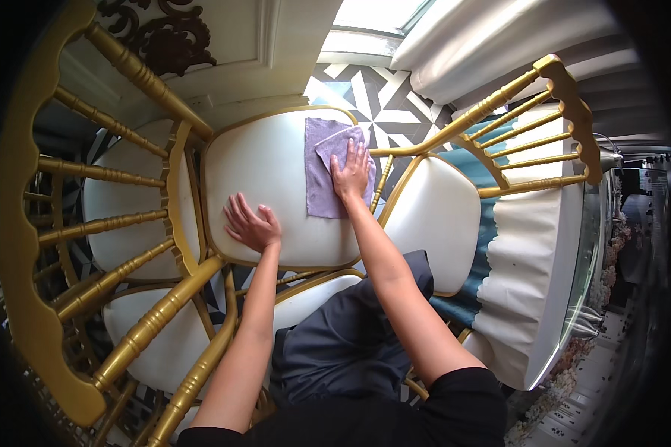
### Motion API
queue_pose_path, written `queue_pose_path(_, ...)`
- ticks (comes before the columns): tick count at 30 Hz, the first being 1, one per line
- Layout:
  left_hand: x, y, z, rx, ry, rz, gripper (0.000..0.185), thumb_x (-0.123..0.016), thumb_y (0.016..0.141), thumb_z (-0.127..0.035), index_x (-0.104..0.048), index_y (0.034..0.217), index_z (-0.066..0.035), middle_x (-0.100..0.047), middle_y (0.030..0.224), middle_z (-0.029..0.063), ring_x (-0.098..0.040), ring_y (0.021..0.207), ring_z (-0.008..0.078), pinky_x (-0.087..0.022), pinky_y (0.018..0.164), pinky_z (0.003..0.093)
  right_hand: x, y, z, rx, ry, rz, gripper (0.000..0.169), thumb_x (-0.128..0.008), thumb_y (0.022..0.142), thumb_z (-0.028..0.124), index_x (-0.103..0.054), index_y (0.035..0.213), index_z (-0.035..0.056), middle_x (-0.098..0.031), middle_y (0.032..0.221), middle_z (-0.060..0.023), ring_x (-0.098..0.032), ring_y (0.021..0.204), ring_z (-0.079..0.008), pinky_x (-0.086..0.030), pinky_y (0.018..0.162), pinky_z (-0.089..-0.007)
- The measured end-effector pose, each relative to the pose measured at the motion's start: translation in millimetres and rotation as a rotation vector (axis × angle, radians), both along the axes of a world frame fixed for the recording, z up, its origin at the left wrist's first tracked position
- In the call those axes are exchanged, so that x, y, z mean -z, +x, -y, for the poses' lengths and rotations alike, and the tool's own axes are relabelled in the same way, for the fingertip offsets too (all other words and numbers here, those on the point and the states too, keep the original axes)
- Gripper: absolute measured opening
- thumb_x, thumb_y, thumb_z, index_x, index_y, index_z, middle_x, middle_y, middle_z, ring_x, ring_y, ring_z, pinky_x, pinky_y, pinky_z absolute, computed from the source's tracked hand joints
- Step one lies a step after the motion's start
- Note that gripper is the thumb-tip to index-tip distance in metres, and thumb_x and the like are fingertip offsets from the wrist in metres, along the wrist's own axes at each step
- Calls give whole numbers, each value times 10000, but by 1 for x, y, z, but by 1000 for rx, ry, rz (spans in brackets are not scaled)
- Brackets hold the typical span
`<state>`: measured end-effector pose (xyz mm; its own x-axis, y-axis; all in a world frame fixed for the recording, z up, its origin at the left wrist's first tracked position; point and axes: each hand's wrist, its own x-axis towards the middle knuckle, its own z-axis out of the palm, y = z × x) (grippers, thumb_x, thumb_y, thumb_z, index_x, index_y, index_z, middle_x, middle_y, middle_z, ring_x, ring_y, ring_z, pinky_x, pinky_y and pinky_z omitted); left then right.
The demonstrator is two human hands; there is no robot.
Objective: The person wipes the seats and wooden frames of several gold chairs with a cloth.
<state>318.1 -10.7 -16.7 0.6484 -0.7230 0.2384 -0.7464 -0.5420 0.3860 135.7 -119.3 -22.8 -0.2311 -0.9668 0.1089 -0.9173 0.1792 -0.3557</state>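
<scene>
A chair with a gold frame has its white padded seat [263,162] in front of me, its turned-spindle back [112,173] to the left. My left hand [251,223] rests flat on the near left part of the seat, fingers spread, holding nothing. Near the seat's right edge, my right hand [350,170] lies palm down on a purple cloth [321,190], pressing it against the seat. One part of the cloth is folded over on itself, and its right side reaches the seat's edge.
Other gold chairs with white seats stand close by, at the right [436,223] and at the left [128,195]. A table with a ruffled white cloth [514,279] is at the right. A panelled wall [235,33] and a pale curtain [497,44] rise beyond the patterned floor [369,100].
</scene>
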Motion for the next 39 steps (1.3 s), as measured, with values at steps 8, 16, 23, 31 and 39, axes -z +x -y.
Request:
queue_pose_path(8, 4, 0, -1, -11, -41, 26, 549, -422, 790, -303, -377, 1323, -181, -343, 1392, 27, -278, 1308, 251, -163, 1039, 523, 0, 10, -106, 292, 13, 21, 630, -441, 840, 468, -314, 1361, 138, -327, 1385, -145, -266, 1289, -329, -188, 1056, -441)
queue_pose_path(16, 10, 3, -2, 23, -96, 23, 549, -340, 826, -411, -382, 1322, -179, -350, 1387, 36, -279, 1304, 248, -162, 1023, 549, -1, 68, -164, 907, -79, 74, 657, -472, 834, 409, -303, 1355, 47, -304, 1386, -179, -240, 1286, -374, -178, 1025, -510)
queue_pose_path(23, 5, 26, -9, 150, -222, -494, 556, -341, 873, -400, -319, 1353, -120, -351, 1377, 102, -294, 1288, 261, -190, 1030, 489, -5, 89, -168, 950, -136, 268, 750, -497, 821, 412, -197, 1385, 19, -198, 1418, -225, -155, 1307, -411, -93, 1064, -497)
queue_pose_path(31, -43, 8, -62, 367, -565, -1105, 474, -381, 898, -253, -349, 1304, -11, -448, 1266, 123, -432, 1172, 205, -297, 997, 343, -11, 128, -176, 849, 141, 556, 684, -333, 894, 502, -245, 1372, 20, -166, 1425, -234, -109, 1306, -431, -66, 1069, -487)
queue_pose_path(39, -23, -17, -59, 740, -80, -247, 491, -510, 843, -348, -440, 1287, -150, -400, 1354, 92, -299, 1289, 308, -193, 1054, 485, -4, 109, -194, 494, -310, 1254, 466, -310, 956, 323, -417, 1263, -11, -317, 1366, -169, -301, 1266, -270, -216, 1052, -358)
